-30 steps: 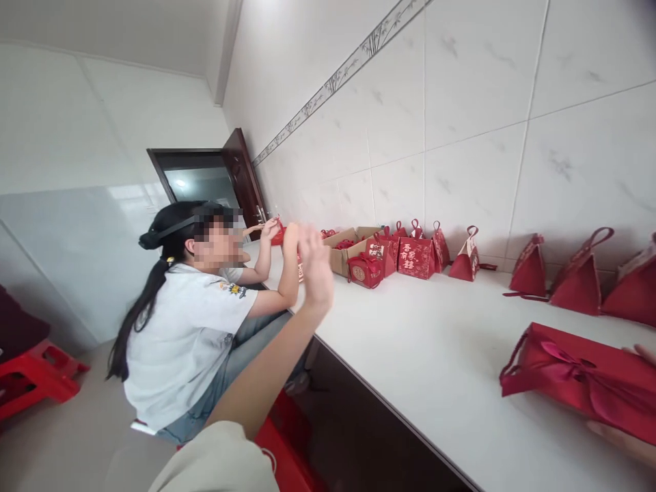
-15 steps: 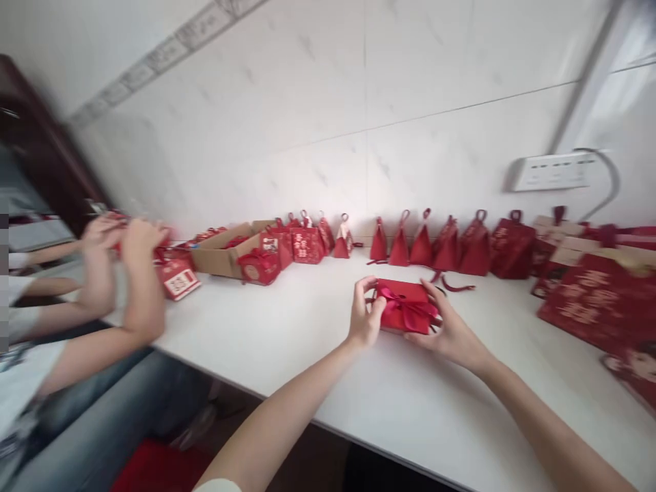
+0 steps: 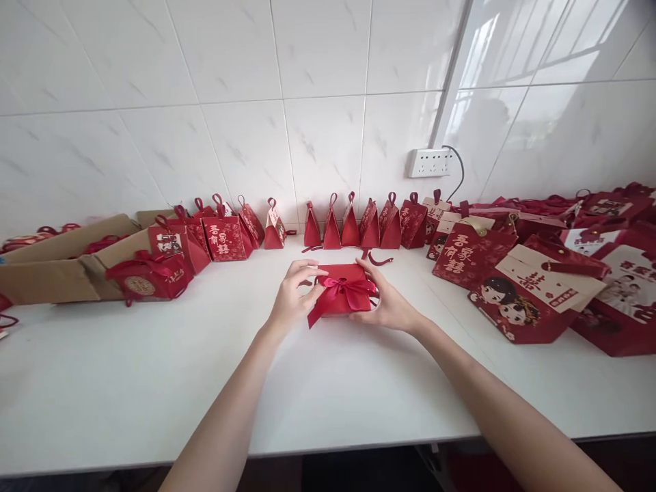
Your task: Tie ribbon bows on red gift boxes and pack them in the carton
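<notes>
A small red box (image 3: 341,272) tied with a shiny red ribbon bow (image 3: 344,292) is at the middle of the white table. My left hand (image 3: 297,295) grips its left side, thumb near the bow's left loop. Around the right side, my right hand (image 3: 387,301) holds the box with its fingers at the back corner and near the front edge. One ribbon tail hangs toward the lower left. Just behind the box, a dark red strap (image 3: 380,261) lies on the table.
Small red gift boxes (image 3: 332,229) line the tiled wall. Cardboard trays (image 3: 51,280) and a red ribboned bag (image 3: 148,279) stand at the left. Red boxes with printed figures (image 3: 533,294) are piled at the right. A power strip (image 3: 430,163) is on the wall.
The view has swung right, and the other people at the left are out of sight. Both hands still hold the box; its left ribbon tail now hangs forward, more visible.
</notes>
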Demonstrator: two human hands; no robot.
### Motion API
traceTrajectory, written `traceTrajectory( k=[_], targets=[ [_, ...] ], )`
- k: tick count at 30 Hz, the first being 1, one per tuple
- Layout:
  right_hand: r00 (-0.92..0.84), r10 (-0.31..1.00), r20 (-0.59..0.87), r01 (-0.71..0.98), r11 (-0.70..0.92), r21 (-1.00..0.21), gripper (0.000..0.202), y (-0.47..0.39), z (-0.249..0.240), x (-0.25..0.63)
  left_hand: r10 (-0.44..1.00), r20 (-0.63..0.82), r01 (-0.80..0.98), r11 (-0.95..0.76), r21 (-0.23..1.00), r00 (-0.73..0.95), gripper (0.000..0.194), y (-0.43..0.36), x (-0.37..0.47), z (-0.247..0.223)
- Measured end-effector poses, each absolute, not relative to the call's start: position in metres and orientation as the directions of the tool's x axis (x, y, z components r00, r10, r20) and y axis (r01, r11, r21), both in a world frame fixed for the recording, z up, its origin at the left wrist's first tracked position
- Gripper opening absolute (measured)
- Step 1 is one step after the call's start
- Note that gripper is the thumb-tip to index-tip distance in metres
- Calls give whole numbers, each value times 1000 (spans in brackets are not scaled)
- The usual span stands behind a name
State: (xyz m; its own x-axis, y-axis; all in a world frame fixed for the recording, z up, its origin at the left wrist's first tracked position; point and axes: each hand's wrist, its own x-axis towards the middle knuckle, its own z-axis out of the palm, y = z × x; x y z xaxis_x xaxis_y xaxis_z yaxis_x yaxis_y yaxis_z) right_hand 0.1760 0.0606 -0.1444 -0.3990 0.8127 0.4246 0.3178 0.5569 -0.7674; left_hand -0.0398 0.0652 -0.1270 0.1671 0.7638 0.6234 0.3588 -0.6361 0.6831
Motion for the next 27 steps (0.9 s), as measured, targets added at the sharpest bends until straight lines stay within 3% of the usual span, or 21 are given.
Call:
traceTrajectory(
  k=[7, 14, 21, 27],
  targets=[
    [-413, 810, 417, 341, 562, -754, 96, 58, -143, 174, 811, 555, 397, -578, 713, 185, 13, 59, -39, -118],
    [-430, 789, 438, 349, 593, -726, 94, 58, -142, 175, 872, 441, 166, -477, 863, 213, 14, 61, -44, -120],
    [-453, 770, 450, 343, 616, -709, 96, 56, -142, 177, 865, 455, 11, -468, 884, 211, 10, 64, -47, -120],
    [-460, 775, 434, 354, 608, -711, 97, 55, -140, 176, 866, 440, -18, -449, 893, 236, 11, 59, -46, -113]
  ],
)
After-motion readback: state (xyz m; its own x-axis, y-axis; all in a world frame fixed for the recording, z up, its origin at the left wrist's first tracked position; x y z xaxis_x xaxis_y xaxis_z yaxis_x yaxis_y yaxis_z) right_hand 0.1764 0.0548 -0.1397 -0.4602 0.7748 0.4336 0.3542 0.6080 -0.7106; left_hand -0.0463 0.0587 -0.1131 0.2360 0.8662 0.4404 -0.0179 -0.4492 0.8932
